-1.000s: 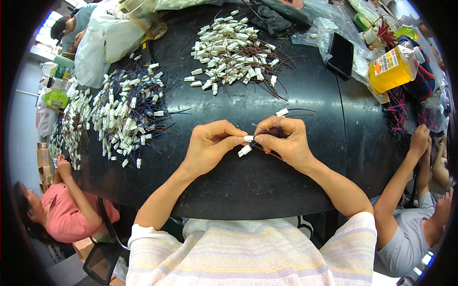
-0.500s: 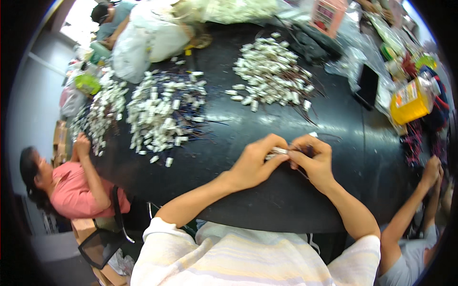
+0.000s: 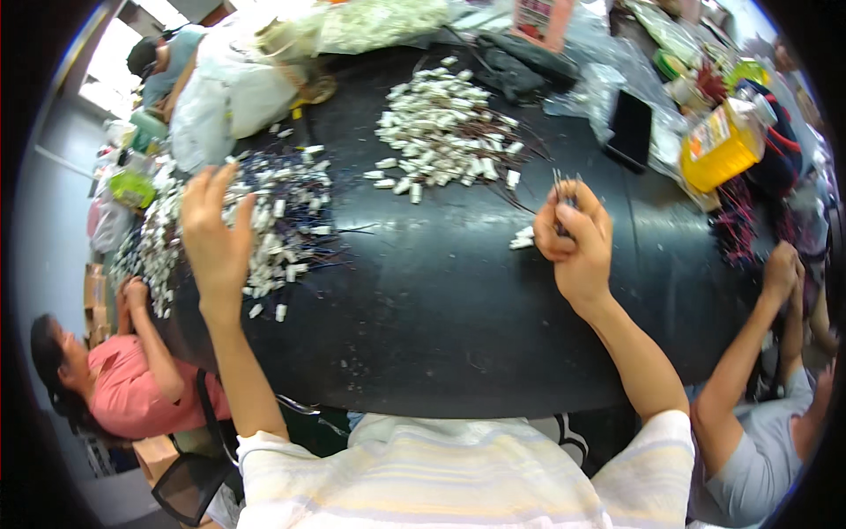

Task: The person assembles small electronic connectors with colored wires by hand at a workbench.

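My left hand (image 3: 216, 238) is raised above a pile of white plastic connectors with dark blue wires (image 3: 286, 212), its fingers spread and nothing in them. To the right, my right hand (image 3: 580, 251) is closed round a small bunch of thin wires (image 3: 564, 187); fine ends poke up above the fingers, and the rest is hidden in the palm. Beside that hand a few white connectors (image 3: 522, 238) lie on the black table (image 3: 423, 326). Farther back sits another heap of white connectors with brown wires (image 3: 441, 128).
More connectors (image 3: 163, 229) lie at far left by a person in pink (image 3: 132, 379). A black phone (image 3: 629, 130), a yellow bottle (image 3: 721, 148) and plastic bags (image 3: 595, 93) stand or lie at right. Another person's hands (image 3: 782, 273) work at the right edge. White sacks (image 3: 233, 88) stand behind.
My hands have parted from in front of me. The left moved far left, opened and came over the blue-wired pile; the right rose slightly. White connectors now lie beside the right hand.
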### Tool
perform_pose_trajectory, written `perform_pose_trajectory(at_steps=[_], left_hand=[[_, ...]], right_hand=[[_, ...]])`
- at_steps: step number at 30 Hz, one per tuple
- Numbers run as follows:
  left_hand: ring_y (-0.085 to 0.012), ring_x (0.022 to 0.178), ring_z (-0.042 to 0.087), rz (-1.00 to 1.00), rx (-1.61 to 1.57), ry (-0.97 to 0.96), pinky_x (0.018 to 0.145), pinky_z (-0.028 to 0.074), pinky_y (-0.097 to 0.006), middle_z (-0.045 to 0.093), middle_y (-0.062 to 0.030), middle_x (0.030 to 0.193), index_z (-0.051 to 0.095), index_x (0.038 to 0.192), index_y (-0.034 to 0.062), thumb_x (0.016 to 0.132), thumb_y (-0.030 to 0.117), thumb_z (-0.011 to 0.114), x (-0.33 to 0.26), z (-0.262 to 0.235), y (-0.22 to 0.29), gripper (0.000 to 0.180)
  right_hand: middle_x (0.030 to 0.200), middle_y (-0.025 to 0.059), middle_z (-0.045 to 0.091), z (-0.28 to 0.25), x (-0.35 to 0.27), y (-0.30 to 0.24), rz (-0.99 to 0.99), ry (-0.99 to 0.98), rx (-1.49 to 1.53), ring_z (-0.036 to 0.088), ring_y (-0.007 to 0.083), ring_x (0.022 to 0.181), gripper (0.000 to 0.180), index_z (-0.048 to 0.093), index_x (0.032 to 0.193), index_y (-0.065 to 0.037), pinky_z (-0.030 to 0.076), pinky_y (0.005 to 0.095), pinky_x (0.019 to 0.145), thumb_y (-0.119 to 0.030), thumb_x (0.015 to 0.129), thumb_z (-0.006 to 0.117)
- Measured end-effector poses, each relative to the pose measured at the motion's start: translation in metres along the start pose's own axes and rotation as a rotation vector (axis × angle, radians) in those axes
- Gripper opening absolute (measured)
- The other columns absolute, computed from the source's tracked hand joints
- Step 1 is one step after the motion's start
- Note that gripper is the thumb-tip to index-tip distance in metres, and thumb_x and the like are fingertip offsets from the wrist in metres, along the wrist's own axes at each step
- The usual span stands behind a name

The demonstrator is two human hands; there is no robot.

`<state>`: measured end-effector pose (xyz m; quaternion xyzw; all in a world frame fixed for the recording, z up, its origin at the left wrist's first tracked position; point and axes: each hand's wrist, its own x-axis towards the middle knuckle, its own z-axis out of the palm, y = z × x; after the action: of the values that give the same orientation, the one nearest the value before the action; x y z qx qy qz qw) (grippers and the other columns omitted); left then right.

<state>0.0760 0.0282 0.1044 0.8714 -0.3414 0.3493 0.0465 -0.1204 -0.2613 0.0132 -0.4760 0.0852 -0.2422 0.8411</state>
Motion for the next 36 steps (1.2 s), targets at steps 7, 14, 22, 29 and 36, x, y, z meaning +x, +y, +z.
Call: perform_pose_trajectory(at_steps=[7, 14, 22, 29, 36], left_hand=[[-0.0289, 0.094, 0.053, 0.398, -0.856, -0.170, 0.081, 0.044, -0.036, 0.058, -0.0111, 0.095, 0.061, 0.087, 0.0030, 0.064, 0.003, 0.070, -0.005, 0.041, 0.155, 0.025], [-0.0264, 0.075, 0.051, 0.362, -0.937, -0.249, 0.064, 0.045, -0.035, 0.053, -0.0085, 0.074, 0.055, 0.078, 0.0030, 0.071, 0.003, 0.063, -0.036, 0.081, 0.206, 0.011], [-0.0067, 0.069, 0.054, -0.459, -1.669, -0.716, 0.058, 0.043, -0.020, 0.061, -0.0048, 0.084, 0.058, 0.090, -0.0031, 0.083, 0.006, 0.061, -0.064, 0.054, 0.155, 0.013], [-0.0071, 0.063, 0.053, -0.694, -1.815, -0.837, 0.053, 0.041, -0.019, 0.061, -0.0066, 0.076, 0.059, 0.089, -0.0033, 0.082, 0.004, 0.061, -0.065, 0.049, 0.144, 0.011], [-0.0073, 0.063, 0.053, -0.712, -1.830, -0.815, 0.053, 0.041, -0.019, 0.062, -0.0070, 0.077, 0.060, 0.089, -0.0038, 0.081, 0.003, 0.062, -0.066, 0.049, 0.143, 0.010]], right_hand=[[0.059, 0.0054, 0.052, -0.006, 0.006, -0.001, -0.072, 0.165, -0.103, 0.031, 0.0022, 0.042, 0.005, 0.052, 0.082, -0.002, 0.021, 0.0176, 0.038, -0.006, 0.086, 0.053], [0.056, 0.0009, 0.051, 0.003, -0.002, 0.002, -0.050, 0.141, -0.220, 0.039, 0.0024, 0.045, 0.004, 0.053, 0.082, 0.000, 0.027, 0.0181, 0.041, -0.004, 0.084, 0.054], [0.057, 0.0020, 0.051, 0.013, -0.023, 0.024, -0.093, -0.156, -0.754, 0.044, 0.0035, 0.051, 0.009, 0.052, 0.071, 0.001, 0.034, 0.0199, 0.046, 0.000, 0.071, 0.061], [0.058, 0.0026, 0.051, 0.013, -0.022, 0.025, 0.019, -0.155, -0.801, 0.041, 0.0031, 0.052, 0.009, 0.052, 0.069, 0.002, 0.034, 0.0208, 0.045, -0.001, 0.067, 0.061], [0.057, 0.0012, 0.049, 0.013, -0.024, 0.023, 0.040, -0.185, -0.789, 0.040, 0.0019, 0.053, 0.008, 0.052, 0.068, 0.002, 0.032, 0.0197, 0.044, 0.000, 0.066, 0.060]])
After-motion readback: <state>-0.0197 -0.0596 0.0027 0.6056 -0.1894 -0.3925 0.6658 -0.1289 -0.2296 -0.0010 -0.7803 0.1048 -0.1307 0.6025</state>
